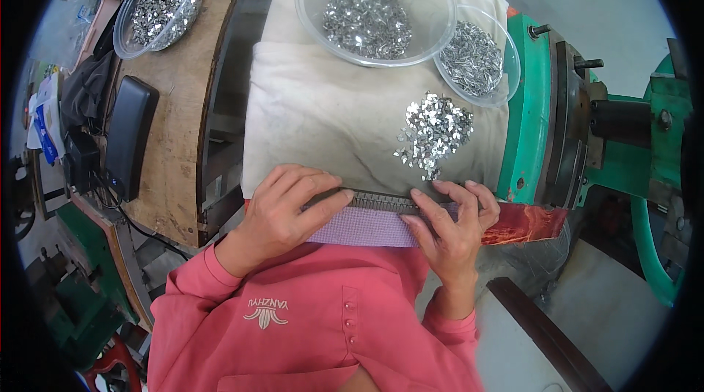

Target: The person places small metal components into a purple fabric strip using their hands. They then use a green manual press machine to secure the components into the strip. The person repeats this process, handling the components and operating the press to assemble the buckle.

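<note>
Where both hands [273, 207] [452, 236] touch, a strip [385, 203] (ridged) lies.

"What's the notched strip [381, 203] made of?"
"Dull metal, by its look — and the loose pieces [438, 130] are glossy metal."
"The bowl [434, 22]?"
"Smooth, clear plastic — on matt cloth [315, 117]. The table [172, 135] is worn, matt wood."

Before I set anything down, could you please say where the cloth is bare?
The beige cloth is free between the left hand and large plastic bowl; crowded at right by loose metal pieces and the smaller bowl.
</note>
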`<state>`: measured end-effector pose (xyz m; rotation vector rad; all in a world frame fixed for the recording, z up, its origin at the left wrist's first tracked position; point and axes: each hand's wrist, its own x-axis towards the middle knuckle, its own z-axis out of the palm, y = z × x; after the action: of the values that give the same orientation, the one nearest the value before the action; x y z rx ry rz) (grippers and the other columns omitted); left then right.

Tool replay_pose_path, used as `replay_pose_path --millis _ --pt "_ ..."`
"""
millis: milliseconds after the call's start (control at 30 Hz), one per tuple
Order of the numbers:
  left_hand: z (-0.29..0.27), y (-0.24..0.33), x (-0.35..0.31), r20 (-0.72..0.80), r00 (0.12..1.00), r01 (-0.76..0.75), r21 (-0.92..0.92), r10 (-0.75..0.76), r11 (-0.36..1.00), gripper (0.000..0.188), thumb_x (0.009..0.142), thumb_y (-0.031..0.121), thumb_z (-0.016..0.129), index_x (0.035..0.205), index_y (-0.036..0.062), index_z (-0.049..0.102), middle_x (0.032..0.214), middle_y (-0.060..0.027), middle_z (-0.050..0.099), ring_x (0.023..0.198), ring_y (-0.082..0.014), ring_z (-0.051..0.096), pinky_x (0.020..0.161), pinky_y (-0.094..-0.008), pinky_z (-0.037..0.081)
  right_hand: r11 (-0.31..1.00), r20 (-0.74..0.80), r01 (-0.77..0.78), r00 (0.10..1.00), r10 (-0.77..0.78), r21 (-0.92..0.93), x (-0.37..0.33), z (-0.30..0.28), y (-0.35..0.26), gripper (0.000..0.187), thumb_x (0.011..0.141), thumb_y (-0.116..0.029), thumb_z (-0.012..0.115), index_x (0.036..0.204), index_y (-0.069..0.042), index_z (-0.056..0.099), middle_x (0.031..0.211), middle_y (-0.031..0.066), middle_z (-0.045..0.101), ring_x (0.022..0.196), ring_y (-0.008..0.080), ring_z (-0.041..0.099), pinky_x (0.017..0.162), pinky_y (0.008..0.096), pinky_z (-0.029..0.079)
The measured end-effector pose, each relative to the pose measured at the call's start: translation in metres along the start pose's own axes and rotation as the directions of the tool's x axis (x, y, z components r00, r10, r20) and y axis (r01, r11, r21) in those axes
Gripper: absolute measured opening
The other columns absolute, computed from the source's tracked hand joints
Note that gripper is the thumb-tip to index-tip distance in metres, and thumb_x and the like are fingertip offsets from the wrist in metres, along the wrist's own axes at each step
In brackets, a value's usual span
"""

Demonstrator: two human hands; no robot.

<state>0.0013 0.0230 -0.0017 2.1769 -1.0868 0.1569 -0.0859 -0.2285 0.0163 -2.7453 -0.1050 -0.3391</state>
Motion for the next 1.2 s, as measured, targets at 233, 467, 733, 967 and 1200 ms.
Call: replay_pose_path --millis 233,467,733,967,1200 --pt "0.000 0.000 -0.001 -0.015 0.988 0.149 -0.147 -0.153 0.978 0.038 0.070 0.010 0.084 0.104 0.0019 0.069 0.109 -0.0118 0.064 0.094 -0.0289 0.063 0.078 -0.0386 0.050 0.990 -0.109 0.140 0.985 -0.137 0.023 0.001 0.006 -0.016 0.031 0.070 -0.027 0.083 0.101 -0.031 0.079 0.112 -0.0036 0.066 0.118 0.0257 0.041 0.096 0.0383 0.033" --pt "0.001 -0.001 -0.001 -0.017 0.983 0.178 -0.179 -0.184 0.968 0.035 0.070 0.011 0.084 0.101 0.0017 0.069 0.109 -0.0129 0.064 0.094 -0.0293 0.063 0.079 -0.0382 0.050 0.967 -0.080 0.217 0.970 -0.229 -0.133 0.009 0.017 -0.025 0.024 0.083 -0.024 0.068 0.102 -0.035 0.078 0.113 -0.0052 0.066 0.114 0.0202 0.045 0.098 0.0385 0.030" --pt "0.002 -0.003 0.000 -0.011 0.986 0.161 -0.160 -0.165 0.974 0.031 0.070 0.012 0.084 0.097 0.0040 0.070 0.109 -0.0108 0.064 0.091 -0.0281 0.062 0.077 -0.0375 0.049 0.992 -0.077 0.106 0.991 -0.111 -0.069 0.005 0.009 -0.018 0.029 0.076 -0.030 0.080 0.104 -0.030 0.078 0.114 -0.0033 0.066 0.117 0.0244 0.043 0.100 0.0403 0.029" --pt "0.000 -0.004 0.002 -0.009 0.995 0.095 -0.118 -0.097 0.989 0.028 0.069 0.011 0.082 0.094 0.0061 0.071 0.104 -0.0056 0.066 0.090 -0.0247 0.063 0.076 -0.0360 0.048 0.997 -0.029 -0.021 0.999 0.019 -0.068 -0.008 0.003 -0.002 0.036 0.069 -0.031 0.087 0.101 -0.021 0.078 0.111 -0.0014 0.066 0.120 0.0276 0.042 0.101 0.0415 0.030" --pt "-0.003 -0.007 0.002 -0.061 0.998 -0.001 -0.063 -0.003 0.998 0.028 0.069 0.009 0.081 0.095 0.0073 0.071 0.100 -0.0033 0.067 0.088 -0.0228 0.065 0.075 -0.0358 0.048 0.996 -0.121 0.020 0.992 -0.030 -0.083 -0.008 0.008 -0.003 0.033 0.068 -0.027 0.088 0.099 -0.022 0.078 0.107 -0.0048 0.066 0.119 0.0251 0.043 0.099 0.0398 0.031"
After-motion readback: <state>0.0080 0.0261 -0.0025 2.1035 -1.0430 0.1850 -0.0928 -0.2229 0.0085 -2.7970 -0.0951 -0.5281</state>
